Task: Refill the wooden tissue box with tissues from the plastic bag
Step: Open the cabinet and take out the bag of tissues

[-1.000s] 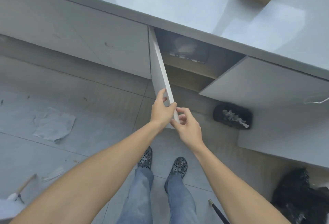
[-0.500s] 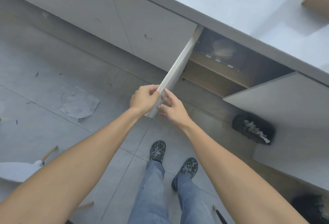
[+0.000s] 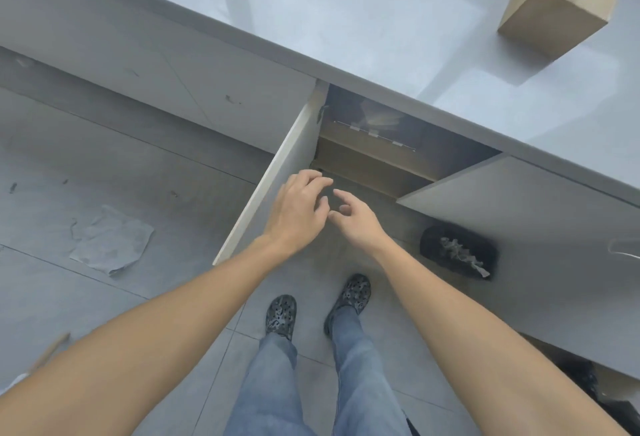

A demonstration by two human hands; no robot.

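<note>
A wooden tissue box (image 3: 557, 9) with a round hole on top stands on the grey countertop (image 3: 346, 19) at the upper right. Below the counter a cabinet stands with both doors swung out. Inside it, on the upper shelf, lies a clear plastic bag (image 3: 377, 123) with pale contents, dim and partly hidden. My left hand (image 3: 298, 210) hovers in front of the left door (image 3: 273, 179), fingers spread, holding nothing. My right hand (image 3: 353, 217) is just beside it, fingers loosely curled and empty.
The right cabinet door (image 3: 519, 213) juts out over the floor. A black object with a pale crumpled piece (image 3: 457, 252) lies under it. A flat grey sheet (image 3: 110, 245) lies on the tiled floor at the left. My feet (image 3: 315, 304) stand before the cabinet.
Both hands have let go of the left door's edge and moved toward the cabinet opening. The door has swung further out to the left. The view tilted up, showing the tissue box.
</note>
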